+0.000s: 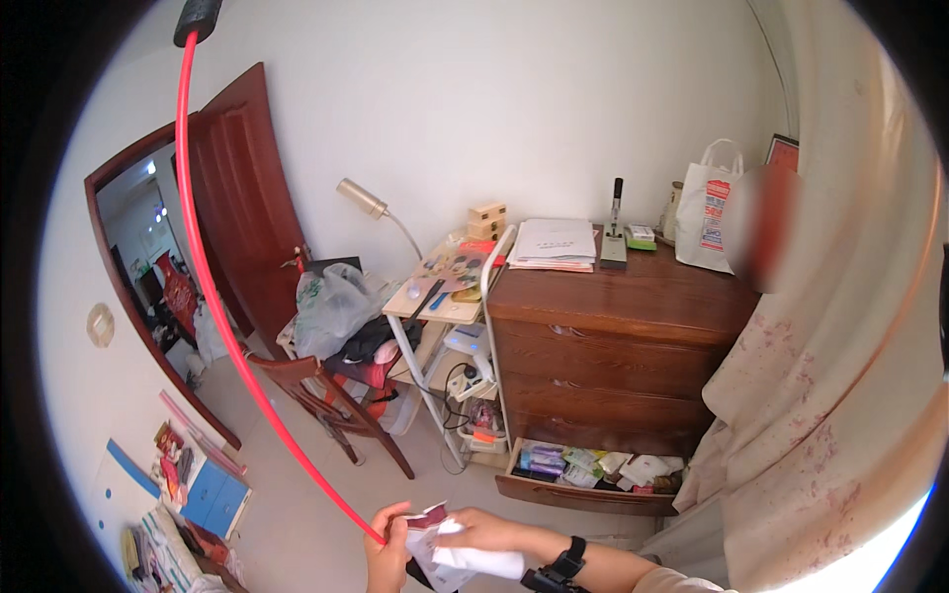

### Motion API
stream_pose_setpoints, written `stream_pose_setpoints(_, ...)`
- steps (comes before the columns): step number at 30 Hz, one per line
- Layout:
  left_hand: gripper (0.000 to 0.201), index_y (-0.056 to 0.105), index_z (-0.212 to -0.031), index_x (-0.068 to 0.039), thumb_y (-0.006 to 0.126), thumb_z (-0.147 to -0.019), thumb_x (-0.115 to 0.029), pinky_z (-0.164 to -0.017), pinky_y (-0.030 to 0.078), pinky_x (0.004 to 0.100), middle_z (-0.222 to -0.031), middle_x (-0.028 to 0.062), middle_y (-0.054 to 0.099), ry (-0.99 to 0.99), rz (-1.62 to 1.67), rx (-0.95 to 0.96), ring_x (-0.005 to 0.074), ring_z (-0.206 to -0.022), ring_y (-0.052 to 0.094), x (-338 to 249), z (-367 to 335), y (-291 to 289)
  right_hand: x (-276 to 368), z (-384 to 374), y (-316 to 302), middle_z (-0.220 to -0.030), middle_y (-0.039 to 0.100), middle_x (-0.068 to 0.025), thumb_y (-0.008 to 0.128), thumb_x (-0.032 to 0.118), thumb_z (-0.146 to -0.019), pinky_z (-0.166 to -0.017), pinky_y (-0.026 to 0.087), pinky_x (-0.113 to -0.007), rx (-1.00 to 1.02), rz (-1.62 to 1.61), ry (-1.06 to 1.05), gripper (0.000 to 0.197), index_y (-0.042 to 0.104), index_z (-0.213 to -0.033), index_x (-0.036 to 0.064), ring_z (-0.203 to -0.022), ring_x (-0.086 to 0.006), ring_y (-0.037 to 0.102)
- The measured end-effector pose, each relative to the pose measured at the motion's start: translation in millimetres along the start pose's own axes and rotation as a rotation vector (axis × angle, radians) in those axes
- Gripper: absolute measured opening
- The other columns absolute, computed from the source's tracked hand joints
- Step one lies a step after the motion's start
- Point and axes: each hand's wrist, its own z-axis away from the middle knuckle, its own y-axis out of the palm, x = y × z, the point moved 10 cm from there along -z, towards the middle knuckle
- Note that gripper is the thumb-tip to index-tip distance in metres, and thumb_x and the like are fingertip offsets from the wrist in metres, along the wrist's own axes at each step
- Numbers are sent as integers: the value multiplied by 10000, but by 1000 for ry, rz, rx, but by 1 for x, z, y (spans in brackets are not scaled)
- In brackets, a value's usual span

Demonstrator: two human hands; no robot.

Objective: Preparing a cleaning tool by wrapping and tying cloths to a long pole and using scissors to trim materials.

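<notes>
ok so nearest me is the black strap [570, 560] on my right wrist. Right hand [484, 531] comes in from the side, fingers together n, afaict, clamped on the packet [423, 544], tho the tips are partly hidden. Left hand [386, 549] has thumb + fingers pinched on its left edge, prob bc a floppy thing like that sags w/o both sides held. So the packet's right btwn my hands, low in view. Its maroon end [427, 517] points away from me, n the long axis runs roughly outward from my body; the white roll [494, 563] under my right hand lies more crosswise, end pointing right, can't tell if it's part of the packet. Red cord [259, 400] comes down to my left hand, idk if I'm gripping it or it just passes there. Past that, the bottom drawer [583, 498] is pulled out, prob for easy access to the small packs [583, 469] inside. Chair [289, 370] is off left, by the white cart [460, 311]. On the dresser [613, 341], papers [554, 240] are stacked flat, I guess so they don't slide, n a white tote [704, 222] stands upright near the curtain [781, 425], likely to keep it outta the way. Door [235, 163] is open, far left.
</notes>
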Motion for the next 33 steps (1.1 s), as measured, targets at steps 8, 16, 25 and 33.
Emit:
stream_pose_setpoints(8,218,574,-801,-94,441,-885,-245,-392,245,197,-564,-52,415,79,-149,-208,40,-412,266,2,-1,-18,113,107,-298,-778,593,-33,548,213,-827,-544,470,-289,-1030,-402,-427,207,565,-954,51,-645,-146,573)
stream_pose_setpoints(16,224,522,-1033,-32,462,-877,-181,-390,283,191,-745,21,545,57,-246,-191,37,-439,347,-4,-18,-13,88,85,-365,-874,577,-59,580,203,-805,-691,493,-336,-765,-751,-435,258,516,-1001,48,-783,-189,578)
stream_pose_setpoints(25,267,578,-1031,-46,603,-766,-65,-503,379,144,-855,8,564,-29,-306,-350,21,-610,489,-40,-35,-32,70,-76,-70,-1130,476,-86,445,31,-717,-871,386,-315,108,-740,5,601,288,-1296,72,-1016,-193,478)
stream_pose_setpoints(33,270,501,-1076,11,549,-816,-41,-711,465,237,-952,77,586,9,-107,-355,117,-837,562,-55,-34,-120,95,-173,96,-1324,295,-106,367,56,-739,-983,257,-291,310,-548,-168,643,181,-1354,79,-1199,-209,314)
